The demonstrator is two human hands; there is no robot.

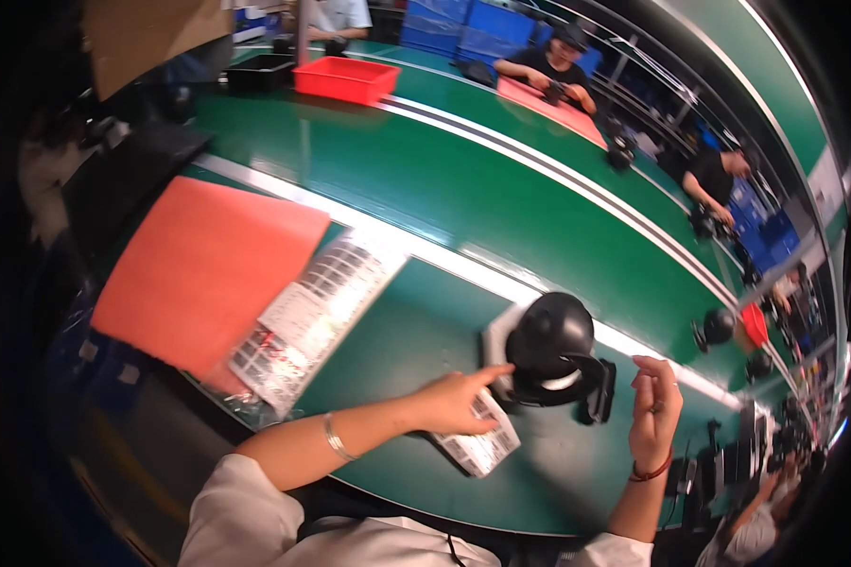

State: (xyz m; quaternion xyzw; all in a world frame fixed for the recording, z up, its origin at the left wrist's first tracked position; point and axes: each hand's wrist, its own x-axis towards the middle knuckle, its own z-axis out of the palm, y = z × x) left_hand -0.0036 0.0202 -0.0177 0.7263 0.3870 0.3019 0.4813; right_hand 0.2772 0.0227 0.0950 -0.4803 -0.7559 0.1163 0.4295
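A black dome-shaped device with a dark bracket on its right side stands on the green worktable. My left hand is at its left, index finger stretched out to the device's lower edge. Under the thumb of that hand is a small white sheet with dark printed blocks, which the hand appears to grip; its other fingers are hidden. To the right of the device my right hand is raised, fingers loosely bent and nothing visible in them. A pale piece shows behind the dome's left side.
An orange mat lies on the left, with printed label sheets in clear plastic over its edge. Beyond a white rail runs a green conveyor. A red bin stands across it. Several people work along the far side.
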